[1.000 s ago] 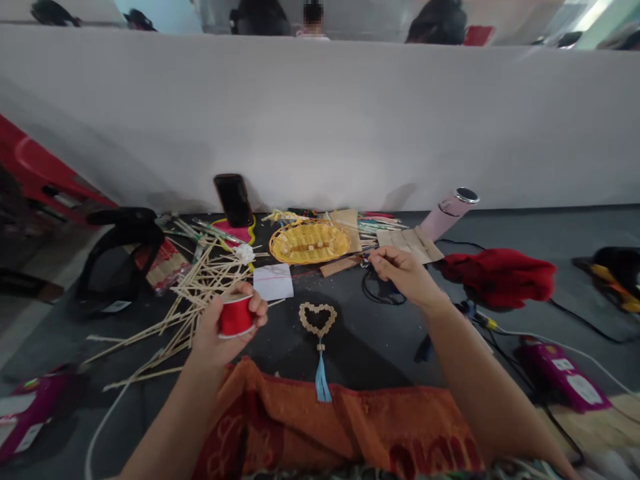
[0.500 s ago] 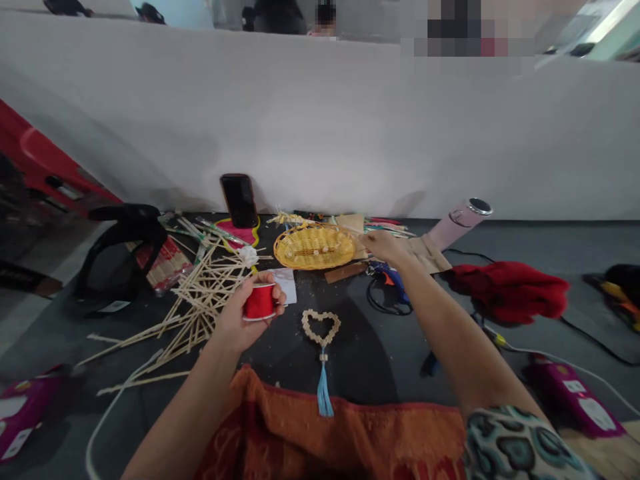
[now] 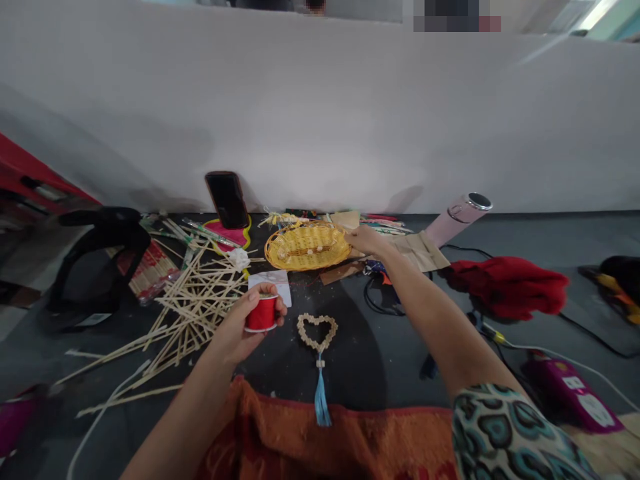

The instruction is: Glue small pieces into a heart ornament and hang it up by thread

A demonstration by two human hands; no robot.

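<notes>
The right hand (image 3: 364, 240) reaches far across the dark table (image 3: 380, 340) to the yellow basket (image 3: 307, 245)'s right rim; whether its fingers grip anything, I cannot tell. A tug there could tip the basket. Nearer, the left hand (image 3: 245, 323) clasps the red spool (image 3: 261, 313), which might slip onto the beaded heart (image 3: 317, 331).

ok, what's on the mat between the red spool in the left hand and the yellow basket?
Head view: a white card lies between the red spool and the yellow basket, just beyond the left hand.
</notes>
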